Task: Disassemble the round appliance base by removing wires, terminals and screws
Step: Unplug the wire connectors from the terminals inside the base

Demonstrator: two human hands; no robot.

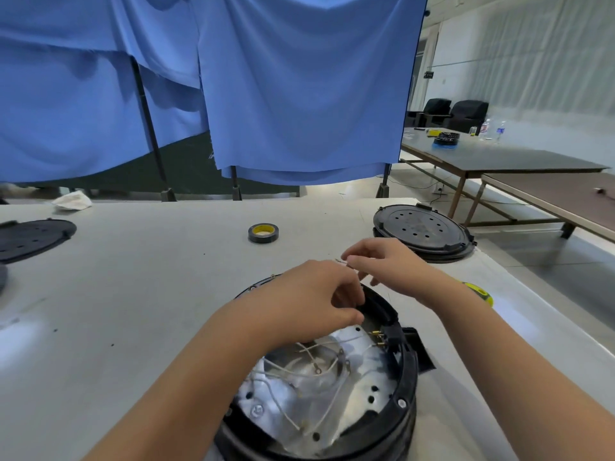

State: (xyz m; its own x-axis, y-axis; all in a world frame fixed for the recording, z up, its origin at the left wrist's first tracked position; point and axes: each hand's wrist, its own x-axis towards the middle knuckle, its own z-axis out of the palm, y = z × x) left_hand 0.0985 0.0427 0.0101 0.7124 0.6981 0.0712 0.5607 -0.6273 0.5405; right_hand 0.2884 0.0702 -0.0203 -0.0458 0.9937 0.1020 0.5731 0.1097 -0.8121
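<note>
While open, one base [399, 407], two hands [309, 294]

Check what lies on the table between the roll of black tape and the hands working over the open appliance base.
Head view: only bare table lies between the tape roll and the hands.

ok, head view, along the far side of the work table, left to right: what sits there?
black perforated disc at the left edge → crumpled white cloth → black tape roll with yellow core → black round lid with holes at the right corner. The hands and the open base sit nearer, so they are left out.
</note>
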